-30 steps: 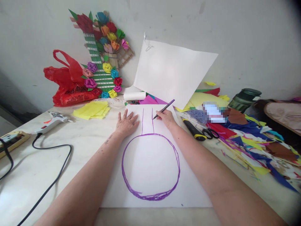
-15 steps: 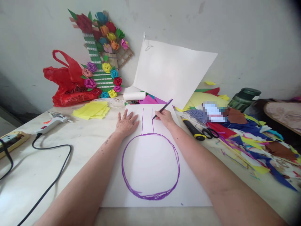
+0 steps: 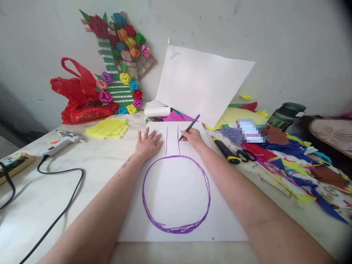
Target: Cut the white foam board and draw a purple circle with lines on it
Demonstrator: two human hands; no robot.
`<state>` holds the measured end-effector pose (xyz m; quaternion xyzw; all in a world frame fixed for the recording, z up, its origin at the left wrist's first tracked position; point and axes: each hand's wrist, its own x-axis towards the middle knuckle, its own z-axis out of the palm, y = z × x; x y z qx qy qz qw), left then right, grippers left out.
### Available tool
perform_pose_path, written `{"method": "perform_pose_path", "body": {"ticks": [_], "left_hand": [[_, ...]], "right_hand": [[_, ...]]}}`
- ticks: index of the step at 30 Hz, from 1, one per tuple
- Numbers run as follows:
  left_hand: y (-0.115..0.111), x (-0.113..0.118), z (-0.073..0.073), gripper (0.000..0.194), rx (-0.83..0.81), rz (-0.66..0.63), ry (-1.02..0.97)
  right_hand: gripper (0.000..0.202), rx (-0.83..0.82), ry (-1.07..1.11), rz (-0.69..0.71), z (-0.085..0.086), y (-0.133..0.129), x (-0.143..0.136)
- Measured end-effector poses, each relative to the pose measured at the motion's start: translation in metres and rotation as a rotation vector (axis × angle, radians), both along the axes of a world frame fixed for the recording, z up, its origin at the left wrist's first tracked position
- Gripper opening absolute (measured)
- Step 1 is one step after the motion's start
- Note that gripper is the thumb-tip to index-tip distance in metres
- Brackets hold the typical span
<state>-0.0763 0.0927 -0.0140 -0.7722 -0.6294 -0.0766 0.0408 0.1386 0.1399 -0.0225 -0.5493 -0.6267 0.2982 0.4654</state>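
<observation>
A large white sheet of paper [image 3: 176, 194] lies flat before me, with a thick purple round outline [image 3: 143, 190] drawn on it. Two thin purple lines run up from the top of that outline toward the sheet's far edge. My left hand [image 3: 149, 144] rests flat on the sheet's upper left, fingers spread. In my right hand [image 3: 194, 138] is a dark purple marker pen [image 3: 193, 122], pinched between thumb and fingers. Its tip is at the right-hand line, and whether it presses on the paper I cannot tell.
A glue gun [image 3: 60, 142] with a black cord and a power strip [image 3: 16, 165] lie left. Yellow paper [image 3: 107, 128], a red bag [image 3: 79, 95] and a paper-flower guitar [image 3: 117, 86] stand behind. Right are a box cutter [image 3: 226, 150], scissors [image 3: 246, 155] and coloured scraps [image 3: 297, 172].
The marker's upper end has tipped slightly left and its tip sits a touch lower along the right-hand line. My left hand has stayed in place.
</observation>
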Motion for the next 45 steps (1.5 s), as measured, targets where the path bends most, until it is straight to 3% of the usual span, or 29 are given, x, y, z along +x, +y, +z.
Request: {"method": "perform_pose_path", "body": {"ticks": [29,37,45], "left_hand": [[0.0,-0.001,-0.001,0.056,-0.009,-0.001,-0.009],[0.0,-0.001,-0.001,0.055,-0.004,0.001,-0.002],[0.003,-0.002,-0.004,0.056,0.015,-0.002,0.008]], "right_hand": [[0.021,-0.037,-0.01,0.07,0.004,-0.007,-0.001],[0.027,-0.049,0.312,0.122,0.014,-0.014,-0.003],[0.027,-0.024,0.47,0.136,0.015,-0.012,0.0]]}}
